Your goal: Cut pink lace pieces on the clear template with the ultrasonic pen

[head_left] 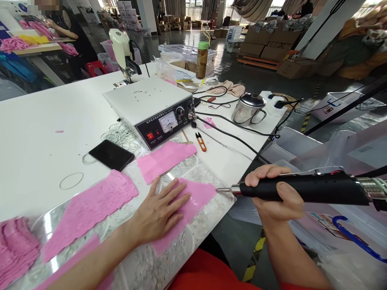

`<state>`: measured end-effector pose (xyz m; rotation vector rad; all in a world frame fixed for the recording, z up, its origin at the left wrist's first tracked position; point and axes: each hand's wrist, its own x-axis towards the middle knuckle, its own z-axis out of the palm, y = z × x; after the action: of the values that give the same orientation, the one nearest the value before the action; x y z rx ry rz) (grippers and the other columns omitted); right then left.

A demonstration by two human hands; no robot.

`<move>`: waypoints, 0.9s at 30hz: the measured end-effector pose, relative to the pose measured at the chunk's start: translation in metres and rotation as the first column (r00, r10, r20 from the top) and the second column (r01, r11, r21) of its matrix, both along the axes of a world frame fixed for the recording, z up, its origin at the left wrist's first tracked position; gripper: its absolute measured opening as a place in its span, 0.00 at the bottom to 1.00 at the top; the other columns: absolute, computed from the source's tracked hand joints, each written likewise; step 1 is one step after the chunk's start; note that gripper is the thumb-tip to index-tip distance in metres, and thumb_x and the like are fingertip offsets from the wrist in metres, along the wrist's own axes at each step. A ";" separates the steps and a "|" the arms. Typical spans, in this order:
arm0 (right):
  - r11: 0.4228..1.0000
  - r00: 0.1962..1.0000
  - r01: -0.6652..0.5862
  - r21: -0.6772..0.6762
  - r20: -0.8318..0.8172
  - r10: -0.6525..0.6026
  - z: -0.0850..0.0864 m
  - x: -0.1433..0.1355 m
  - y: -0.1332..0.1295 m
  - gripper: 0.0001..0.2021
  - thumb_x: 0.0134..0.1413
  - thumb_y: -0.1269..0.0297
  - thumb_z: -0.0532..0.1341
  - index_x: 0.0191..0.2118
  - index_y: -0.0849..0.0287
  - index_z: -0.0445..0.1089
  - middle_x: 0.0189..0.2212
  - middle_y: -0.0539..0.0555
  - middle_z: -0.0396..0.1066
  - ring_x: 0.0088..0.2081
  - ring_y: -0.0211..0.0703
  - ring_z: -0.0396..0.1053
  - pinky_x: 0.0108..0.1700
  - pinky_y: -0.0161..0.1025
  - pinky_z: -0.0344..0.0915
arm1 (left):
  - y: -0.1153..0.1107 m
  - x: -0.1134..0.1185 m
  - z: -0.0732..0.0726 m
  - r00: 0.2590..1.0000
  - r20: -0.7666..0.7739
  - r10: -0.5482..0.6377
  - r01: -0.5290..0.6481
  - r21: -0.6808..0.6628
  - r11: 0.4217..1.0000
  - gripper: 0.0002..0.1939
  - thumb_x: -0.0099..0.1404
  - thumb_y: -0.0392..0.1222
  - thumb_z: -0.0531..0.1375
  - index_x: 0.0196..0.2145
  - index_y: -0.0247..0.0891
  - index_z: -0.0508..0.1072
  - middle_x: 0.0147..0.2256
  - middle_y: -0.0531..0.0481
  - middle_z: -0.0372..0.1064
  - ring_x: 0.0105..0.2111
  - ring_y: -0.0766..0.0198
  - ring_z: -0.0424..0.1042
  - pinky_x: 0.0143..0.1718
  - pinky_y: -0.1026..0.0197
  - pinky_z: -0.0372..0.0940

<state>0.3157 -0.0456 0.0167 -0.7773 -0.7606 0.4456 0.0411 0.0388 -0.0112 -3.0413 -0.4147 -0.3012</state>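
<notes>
My left hand (165,207) lies flat with fingers spread on a pink fabric piece (196,197), pressing it against a clear sheet (145,266) on the table. In my right hand (275,193) is a black handheld ultrasonic welding tool (320,187), fingers wrapped round its body. Its thin metal tip touches or nearly touches the fabric's right corner. Another pink piece (166,159) lies just beyond my left fingers. A lace-edged pink piece (93,209) rests left of my forearm, and a stack of pink fabric (18,249) sits at the far left.
A control box (165,125) with a dial stands behind the fabric, its cable running to the right. Around it are a black phone (111,155), orange thread snips (200,141), a steel mug (248,108) and a bottle (202,60). Plastic bins (302,149) stand right. A person sits back left.
</notes>
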 end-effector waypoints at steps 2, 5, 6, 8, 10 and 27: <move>1.000 1.000 -0.008 -0.003 0.006 0.008 0.000 0.000 0.000 0.08 0.41 0.60 0.63 0.27 0.60 0.69 0.23 0.49 0.64 0.19 0.36 0.65 0.19 0.36 0.64 | 0.000 0.000 0.000 1.000 0.007 -0.001 0.001 -0.011 1.000 0.25 0.73 0.47 0.50 0.65 0.42 0.56 0.64 0.45 0.56 0.66 0.50 0.50 0.65 0.36 0.26; 1.000 1.000 -0.021 -0.003 0.012 0.021 0.000 -0.001 0.001 0.08 0.41 0.60 0.63 0.27 0.60 0.69 0.23 0.49 0.64 0.19 0.36 0.65 0.19 0.36 0.64 | 0.000 0.000 0.000 1.000 0.009 0.001 0.000 -0.019 1.000 0.25 0.73 0.47 0.50 0.65 0.42 0.56 0.63 0.45 0.56 0.66 0.50 0.50 0.65 0.36 0.27; 1.000 1.000 -0.021 -0.002 0.011 0.021 0.000 -0.001 0.001 0.08 0.41 0.61 0.63 0.27 0.60 0.69 0.23 0.49 0.65 0.19 0.36 0.65 0.19 0.36 0.64 | 0.000 0.000 0.000 1.000 0.008 0.000 0.000 -0.017 1.000 0.25 0.73 0.47 0.50 0.65 0.42 0.57 0.63 0.45 0.56 0.66 0.50 0.50 0.66 0.36 0.26; 1.000 1.000 -0.015 -0.001 0.002 0.015 0.000 -0.001 0.001 0.07 0.41 0.61 0.63 0.26 0.60 0.70 0.23 0.49 0.65 0.19 0.36 0.65 0.19 0.36 0.64 | 0.000 0.000 0.000 1.000 0.007 -0.001 0.001 -0.009 1.000 0.25 0.73 0.47 0.50 0.64 0.41 0.57 0.64 0.45 0.56 0.66 0.50 0.51 0.66 0.37 0.26; 1.000 1.000 -0.004 -0.001 -0.010 0.004 0.001 -0.001 0.001 0.07 0.40 0.62 0.62 0.26 0.60 0.70 0.22 0.49 0.66 0.19 0.36 0.65 0.18 0.36 0.63 | 0.000 -0.001 -0.001 1.000 0.009 -0.003 0.003 -0.005 1.000 0.24 0.73 0.47 0.50 0.64 0.41 0.58 0.64 0.45 0.56 0.66 0.50 0.51 0.66 0.37 0.26; 0.999 0.997 -0.054 0.005 0.057 0.053 0.000 0.001 0.000 0.07 0.43 0.61 0.64 0.27 0.59 0.69 0.23 0.49 0.65 0.20 0.36 0.66 0.20 0.36 0.65 | 0.000 -0.001 -0.001 1.000 0.001 0.007 -0.007 -0.004 1.000 0.25 0.73 0.47 0.50 0.65 0.41 0.57 0.64 0.46 0.55 0.66 0.50 0.49 0.66 0.37 0.25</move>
<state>0.3166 -0.0456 0.0163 -0.7671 -0.8375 0.4704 0.0405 0.0386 -0.0122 -3.0428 -0.4258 -0.3024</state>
